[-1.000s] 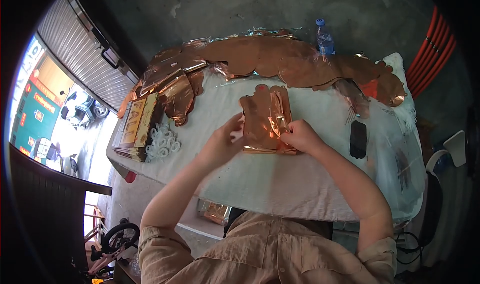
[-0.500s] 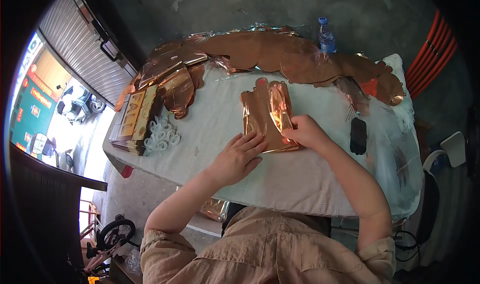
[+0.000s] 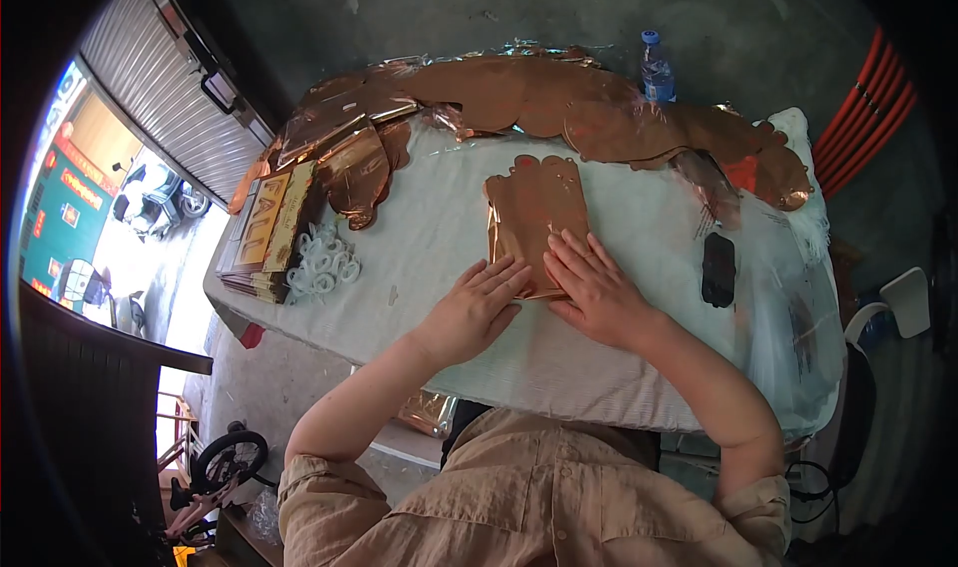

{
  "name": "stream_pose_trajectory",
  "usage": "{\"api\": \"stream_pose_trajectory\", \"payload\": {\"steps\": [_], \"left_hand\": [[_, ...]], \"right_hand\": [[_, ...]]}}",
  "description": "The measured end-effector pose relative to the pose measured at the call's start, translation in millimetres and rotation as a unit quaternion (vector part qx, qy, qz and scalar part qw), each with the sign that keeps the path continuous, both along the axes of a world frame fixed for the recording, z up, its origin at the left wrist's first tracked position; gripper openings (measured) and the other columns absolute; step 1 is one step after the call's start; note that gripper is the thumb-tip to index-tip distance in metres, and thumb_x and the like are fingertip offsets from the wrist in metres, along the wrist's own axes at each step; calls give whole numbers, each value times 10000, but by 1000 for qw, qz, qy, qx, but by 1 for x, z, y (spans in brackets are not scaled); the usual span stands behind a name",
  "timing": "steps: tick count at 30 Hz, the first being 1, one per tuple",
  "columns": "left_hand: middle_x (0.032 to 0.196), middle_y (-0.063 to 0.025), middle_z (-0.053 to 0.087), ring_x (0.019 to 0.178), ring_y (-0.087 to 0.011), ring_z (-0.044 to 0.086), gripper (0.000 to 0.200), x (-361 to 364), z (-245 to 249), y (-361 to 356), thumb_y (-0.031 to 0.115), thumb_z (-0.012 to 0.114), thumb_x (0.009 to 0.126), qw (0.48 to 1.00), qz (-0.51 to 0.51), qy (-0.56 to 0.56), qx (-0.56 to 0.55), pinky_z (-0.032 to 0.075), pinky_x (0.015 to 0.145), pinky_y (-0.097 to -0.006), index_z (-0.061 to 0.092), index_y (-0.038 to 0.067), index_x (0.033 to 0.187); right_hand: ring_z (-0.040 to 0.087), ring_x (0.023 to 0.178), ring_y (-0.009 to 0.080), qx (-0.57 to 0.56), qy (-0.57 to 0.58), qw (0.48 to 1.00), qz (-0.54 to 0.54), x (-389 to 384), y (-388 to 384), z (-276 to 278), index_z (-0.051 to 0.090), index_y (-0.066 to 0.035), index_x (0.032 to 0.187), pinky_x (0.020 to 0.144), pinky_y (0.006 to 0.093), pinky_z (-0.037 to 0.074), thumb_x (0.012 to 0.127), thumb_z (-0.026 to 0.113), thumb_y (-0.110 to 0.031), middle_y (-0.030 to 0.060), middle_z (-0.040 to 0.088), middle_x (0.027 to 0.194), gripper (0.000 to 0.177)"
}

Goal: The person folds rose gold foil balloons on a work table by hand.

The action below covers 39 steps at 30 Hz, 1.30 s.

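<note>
A folded copper-coloured foil balloon (image 3: 539, 203) lies flat on the white cloth in front of me, its scalloped end pointing away. My left hand (image 3: 477, 305) rests flat on its near left corner with the fingers stretched out. Across its near right part lies my right hand (image 3: 597, 292), also flat, fingers extended and pressing the foil. Neither hand grips anything. The near edge of the foil is partly hidden beneath both hands.
Flat copper foil balloons (image 3: 499, 93) line the table's far side. At the left sit printed packets (image 3: 267, 230) and several white ribbon rolls (image 3: 323, 261). A water bottle (image 3: 657, 68) stands at the back; a black phone-like object (image 3: 718, 270) lies right.
The raised, creased right flap of the foil now lies flat and folded over. My right hand has let go of its edge and spread out on top. My left hand stays in place.
</note>
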<state>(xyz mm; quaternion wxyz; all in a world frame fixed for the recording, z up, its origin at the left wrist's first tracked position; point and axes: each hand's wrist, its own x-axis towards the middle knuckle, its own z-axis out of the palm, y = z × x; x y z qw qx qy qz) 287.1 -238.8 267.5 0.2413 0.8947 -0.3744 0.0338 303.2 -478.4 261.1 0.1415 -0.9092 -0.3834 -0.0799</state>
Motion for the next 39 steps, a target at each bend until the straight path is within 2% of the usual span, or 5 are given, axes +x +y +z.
{"api": "stream_pose_trajectory", "payload": {"steps": [6,16,28,36,39], "left_hand": [[1273,-174,564,1226,-325,510,371,5,-6,-2,76,584,875,998,-4,-64,-25,422,1031,-403,552,-16,1233],[1209,-158,611,1187,-314,546,299,5,-6,0,55,613,849,994,-31,-100,21,460,994,-383,616,-9,1141],[1494,-134,338,1403,-270,281,601,-11,16,16,294,532,928,990,-51,4,134,202,1143,-479,335,52,1442],[1284,-148,563,1239,-309,492,359,18,10,26,106,603,850,990,-19,90,-108,390,1024,-428,593,1,1194],[1225,-150,588,1173,-315,530,353,40,2,22,116,607,834,997,6,-16,-78,432,973,-399,609,20,1174]], "right_hand": [[226,1416,318,-4,16,1000,4,-1,-2,-6,360,18,1400,1170,449,155,916,563,-301,180,295,1496,614],[115,1453,269,-64,71,995,5,-6,-6,-7,182,2,1479,1184,410,79,970,429,-393,166,162,1553,690],[124,1452,264,-82,49,995,2,-8,-6,-5,189,-1,1478,1185,403,76,968,409,-420,165,155,1555,696],[118,1451,274,-85,47,995,8,-8,-6,-6,187,12,1474,1187,410,68,959,421,-415,172,155,1553,709],[106,1453,274,-87,49,995,8,-8,-5,-6,182,16,1474,1187,409,59,957,421,-418,172,147,1556,716]]}}
